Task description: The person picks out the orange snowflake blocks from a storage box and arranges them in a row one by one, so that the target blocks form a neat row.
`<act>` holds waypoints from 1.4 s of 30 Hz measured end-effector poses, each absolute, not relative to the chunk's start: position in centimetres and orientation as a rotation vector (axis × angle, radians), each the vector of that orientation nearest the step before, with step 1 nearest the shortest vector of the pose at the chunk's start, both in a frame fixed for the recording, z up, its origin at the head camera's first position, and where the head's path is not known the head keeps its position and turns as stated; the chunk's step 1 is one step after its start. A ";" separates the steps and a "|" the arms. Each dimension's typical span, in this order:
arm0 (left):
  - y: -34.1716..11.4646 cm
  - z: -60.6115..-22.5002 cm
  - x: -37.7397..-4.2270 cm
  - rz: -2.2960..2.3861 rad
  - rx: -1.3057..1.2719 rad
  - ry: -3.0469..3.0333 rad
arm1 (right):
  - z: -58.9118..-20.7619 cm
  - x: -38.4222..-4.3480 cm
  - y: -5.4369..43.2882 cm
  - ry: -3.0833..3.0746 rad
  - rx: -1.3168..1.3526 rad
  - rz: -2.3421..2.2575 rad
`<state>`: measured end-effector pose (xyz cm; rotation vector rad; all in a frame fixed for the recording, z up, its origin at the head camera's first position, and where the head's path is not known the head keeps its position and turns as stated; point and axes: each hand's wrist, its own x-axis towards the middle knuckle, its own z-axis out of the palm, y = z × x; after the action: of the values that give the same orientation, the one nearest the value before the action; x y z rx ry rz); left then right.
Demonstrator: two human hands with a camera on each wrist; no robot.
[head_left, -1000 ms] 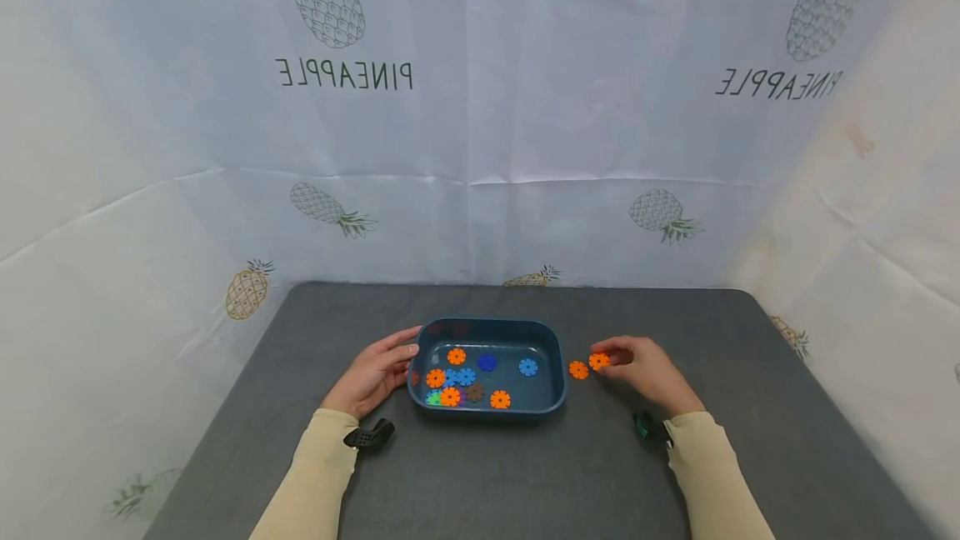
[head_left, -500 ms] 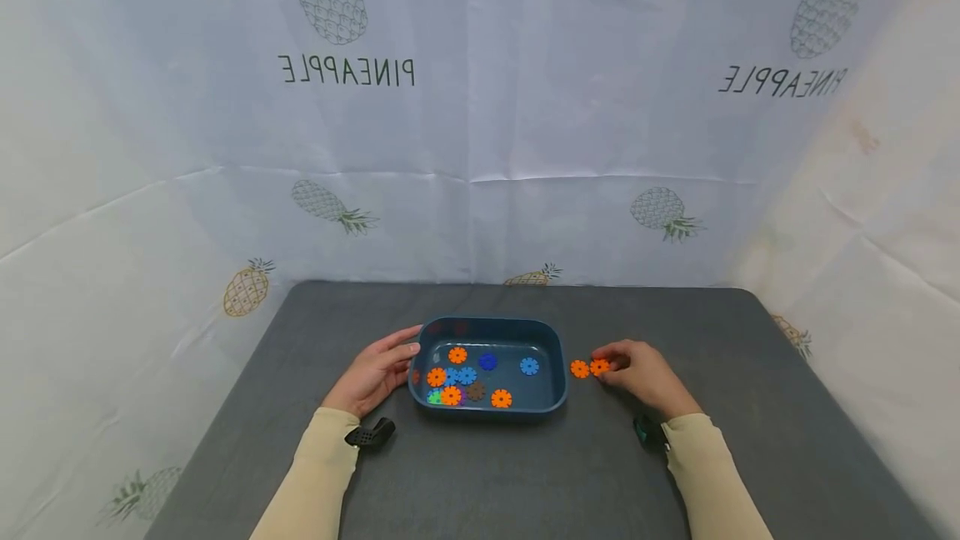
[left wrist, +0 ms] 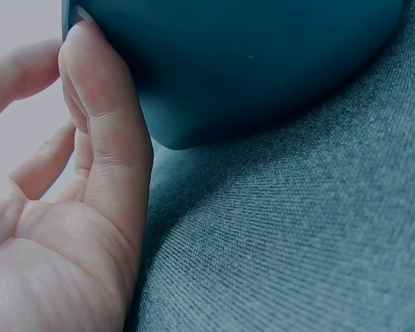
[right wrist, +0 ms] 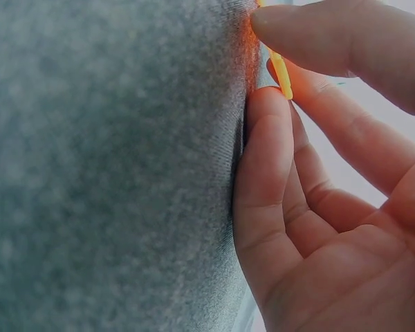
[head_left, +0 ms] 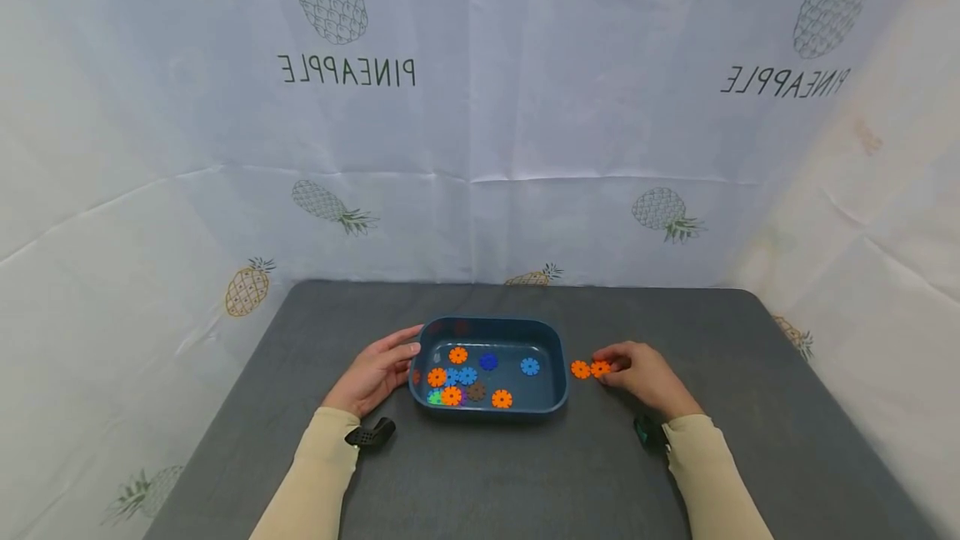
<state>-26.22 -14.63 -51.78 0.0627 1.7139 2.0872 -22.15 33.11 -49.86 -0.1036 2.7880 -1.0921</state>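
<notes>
At the left end of a dark blue tray (head_left: pixel 491 412), my left hand (head_left: pixel 372 376) rests with its thumb and index finger against the wall and rim. The left wrist view shows the thumb touching the tray's outside, other fingers loosely bent. My right hand (head_left: pixel 647 376) pinches an orange snowflake disc (head_left: pixel 600 368) down at the table, right of the tray. Touching or nearly touching that disc, a second orange snowflake disc (head_left: pixel 581 369) lies flat. In the right wrist view only the pinched disc's edge (right wrist: pixel 282 76) shows between thumb and fingers.
Inside the tray lie several notched discs, among them orange (head_left: pixel 502 399), light blue (head_left: pixel 530 367), dark blue (head_left: pixel 488 362), brown (head_left: pixel 476 391) and green (head_left: pixel 434 397) ones. The grey table (head_left: pixel 495 482) ends at a pineapple-print curtain (head_left: pixel 480 223) behind.
My right hand has lowered the pinched orange disc slightly toward the one lying beside it, then stayed almost still. The left hand and tray keep their place.
</notes>
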 end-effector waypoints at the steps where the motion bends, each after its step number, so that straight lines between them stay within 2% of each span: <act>1: -14.6 -51.8 -26.2 2.089 0.061 1.713 | -49.8 -22.1 33.1 2.789 -0.102 -1.091; 32: -14.7 -51.8 -26.4 2.076 0.080 1.732 | -49.4 -22.4 33.3 2.811 -0.139 -1.009; 37: -14.6 -51.9 -26.4 2.072 0.092 1.728 | -47.6 -22.4 32.6 2.885 -0.181 -0.940; 42: -14.7 -52.0 -26.5 2.070 0.110 1.733 | -43.9 -23.7 29.5 2.883 -0.364 -0.907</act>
<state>-26.49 -14.66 -52.01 0.1100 1.7331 2.0702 -23.71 29.48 -43.87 -0.3643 2.8830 -0.9066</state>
